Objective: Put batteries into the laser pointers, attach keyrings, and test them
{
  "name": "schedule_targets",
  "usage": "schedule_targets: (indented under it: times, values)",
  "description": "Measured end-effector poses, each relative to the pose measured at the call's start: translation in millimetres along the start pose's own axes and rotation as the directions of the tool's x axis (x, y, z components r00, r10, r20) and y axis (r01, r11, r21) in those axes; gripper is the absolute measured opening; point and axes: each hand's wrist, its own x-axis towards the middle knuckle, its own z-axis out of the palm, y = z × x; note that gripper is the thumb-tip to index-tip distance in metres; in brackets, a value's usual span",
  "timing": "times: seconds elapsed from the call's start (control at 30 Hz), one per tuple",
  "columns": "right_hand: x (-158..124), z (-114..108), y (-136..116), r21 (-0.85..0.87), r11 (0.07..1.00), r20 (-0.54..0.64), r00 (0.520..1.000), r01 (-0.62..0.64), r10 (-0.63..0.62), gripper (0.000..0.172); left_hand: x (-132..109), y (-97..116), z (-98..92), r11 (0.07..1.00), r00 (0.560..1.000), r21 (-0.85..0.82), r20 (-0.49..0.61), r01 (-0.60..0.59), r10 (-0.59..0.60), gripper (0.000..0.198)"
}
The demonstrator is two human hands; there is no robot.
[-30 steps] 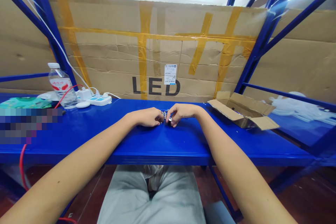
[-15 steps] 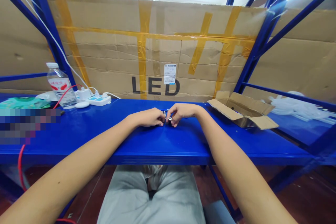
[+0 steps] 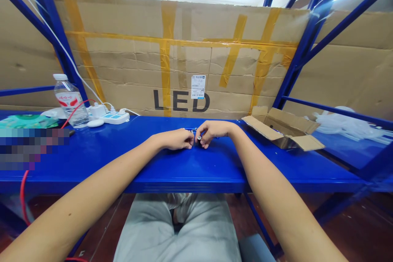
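Observation:
My left hand (image 3: 180,139) rests low over the blue table, its fingers curled and pressed together. Whatever they may hold is hidden. Close by on the right, my right hand (image 3: 209,132) pinches a small dark cylinder (image 3: 199,139) with a pale round end turned toward me. The fingertips of both hands are a short gap apart. Just behind them lie small shiny metal pieces (image 3: 193,130), partly covered by the hands and too small to name.
An open cardboard box (image 3: 282,127) stands at the right of the blue table (image 3: 190,172). On the left are a water bottle (image 3: 71,100), a white power strip (image 3: 115,118) and a green packet (image 3: 29,120). A large cardboard panel (image 3: 123,61) stands upright behind the table.
My left hand has shifted slightly left and toward me, and its fingers are curled further. My right hand stays nearly in place, still pinching the small cylinder.

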Motion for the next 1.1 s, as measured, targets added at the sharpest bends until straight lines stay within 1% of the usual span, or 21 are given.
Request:
schedule_targets:
  times: [0.13, 0.33, 0.5, 0.63, 0.77, 0.97, 1.1]
  values:
    - [-1.2, 0.5, -1.0, -0.004, 1.000, -0.005, 1.000, -0.003, 0.003, 0.028, 0.2, 1.8, 1.7, 1.000, 1.000, -0.011, 0.028, -0.009, 0.010, 0.011]
    - [-1.7, -1.8, -0.2, -0.005, 1.000, 0.005, 1.000, -0.011, 0.011, 0.031, 0.1, 2.2, 1.1, 0.999, 1.000, -0.038, 0.025, -0.011, 0.012, 0.008]
    - [-0.3, -5.9, 4.3, 0.012, 1.000, 0.001, 1.000, -0.025, 0.025, 0.034, 0.6, 2.2, 0.8, 0.998, 0.997, -0.009, -0.040, -0.067, 0.067, 0.006]
    - [-1.7, -7.1, 5.5, 0.039, 0.999, -0.006, 1.000, -0.025, 0.025, 0.035, 0.0, 5.1, 0.8, 0.997, 0.995, 0.034, -0.078, -0.066, 0.069, 0.006]
    - [-3.1, -7.9, 5.9, 0.066, 0.998, 0.001, 1.000, -0.019, 0.019, 0.036, 0.4, 6.9, 0.8, 0.990, 0.991, 0.113, -0.101, -0.081, 0.093, 0.008]
    - [-3.3, -8.6, 6.1, 0.076, 0.997, 0.004, 1.000, -0.017, 0.017, 0.039, 1.0, 4.7, 2.1, 0.986, 0.989, 0.162, -0.130, -0.050, 0.072, 0.009]
    - [-3.8, -8.0, 5.6, 0.080, 0.997, 0.006, 1.000, -0.014, 0.013, 0.039, 0.2, 7.0, 1.8, 0.988, 0.993, 0.155, -0.118, 0.004, 0.015, 0.008]
